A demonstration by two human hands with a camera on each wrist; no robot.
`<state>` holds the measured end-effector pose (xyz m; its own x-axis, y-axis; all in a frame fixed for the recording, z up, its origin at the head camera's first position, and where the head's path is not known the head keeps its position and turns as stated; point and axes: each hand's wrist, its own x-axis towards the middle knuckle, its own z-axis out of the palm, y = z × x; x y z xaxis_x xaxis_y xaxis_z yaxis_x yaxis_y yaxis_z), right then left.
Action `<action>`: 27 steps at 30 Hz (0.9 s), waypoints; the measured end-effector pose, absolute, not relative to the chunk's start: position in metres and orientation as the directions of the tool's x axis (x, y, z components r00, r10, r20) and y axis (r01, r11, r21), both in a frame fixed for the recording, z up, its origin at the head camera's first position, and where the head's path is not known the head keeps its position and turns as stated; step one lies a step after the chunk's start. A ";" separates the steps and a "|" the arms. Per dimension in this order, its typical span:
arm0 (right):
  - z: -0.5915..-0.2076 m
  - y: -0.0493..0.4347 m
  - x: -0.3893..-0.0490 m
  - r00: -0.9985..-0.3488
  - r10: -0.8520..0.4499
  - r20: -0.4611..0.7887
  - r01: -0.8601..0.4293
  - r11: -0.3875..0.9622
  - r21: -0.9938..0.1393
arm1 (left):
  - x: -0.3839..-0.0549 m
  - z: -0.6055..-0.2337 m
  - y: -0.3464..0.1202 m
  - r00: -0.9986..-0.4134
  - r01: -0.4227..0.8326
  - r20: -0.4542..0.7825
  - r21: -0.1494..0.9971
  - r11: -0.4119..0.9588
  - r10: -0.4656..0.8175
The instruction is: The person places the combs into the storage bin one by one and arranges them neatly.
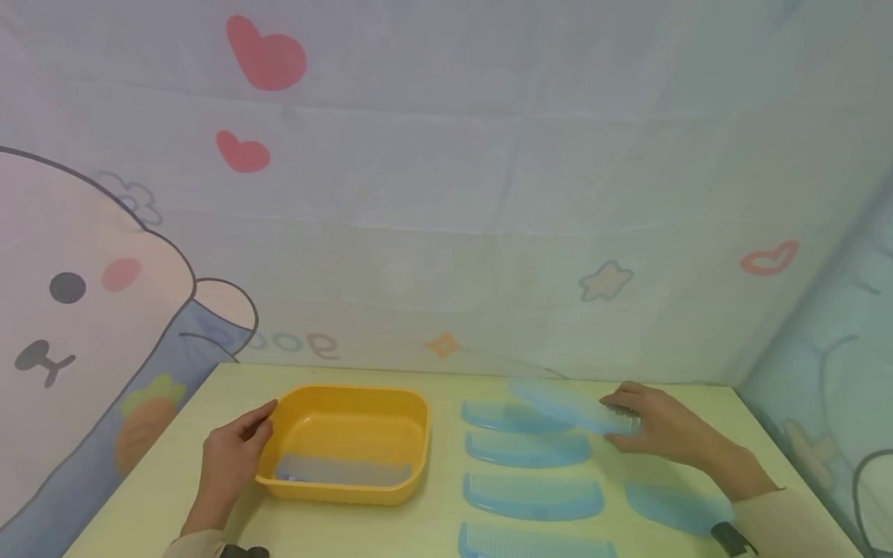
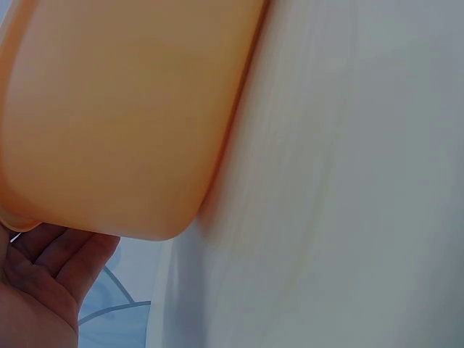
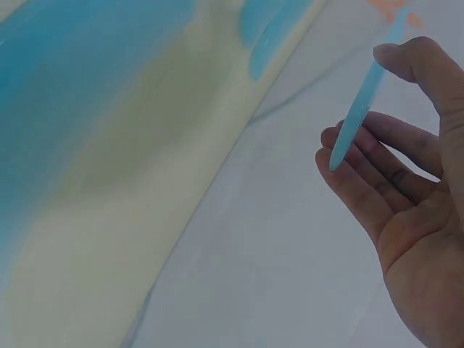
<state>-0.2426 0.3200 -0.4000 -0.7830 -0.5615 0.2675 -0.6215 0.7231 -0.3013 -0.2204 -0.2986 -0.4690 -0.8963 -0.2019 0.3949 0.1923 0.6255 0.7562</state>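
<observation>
My right hand [image 1: 663, 430] pinches a translucent blue comb [image 1: 561, 407] by one end, above the table's back right part. The right wrist view shows this comb [image 3: 357, 116] edge-on between thumb and fingers. At the left, my left hand [image 1: 233, 457] grips the rim of a yellow plastic basin [image 1: 349, 494] at its left side; in the left wrist view its fingers [image 2: 87, 261] lie under the rim. A long grey-blue piece [image 1: 349, 471] lies in the basin; its kind is unclear. Several blue combs [image 1: 533, 496] lie in a column right of the basin.
Another blue comb [image 1: 678, 508] lies near my right forearm. The pale yellow table [image 1: 446, 387] ends at a printed cloth backdrop [image 1: 446, 194] behind and at the right. A dark cable [image 1: 858, 496] hangs at the far right.
</observation>
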 end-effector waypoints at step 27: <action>-0.392 0.170 -0.264 -0.663 -0.698 0.270 -0.742 0.564 -0.362 | -0.221 -0.470 -0.300 -0.901 0.175 0.383 0.752 0.635 -0.205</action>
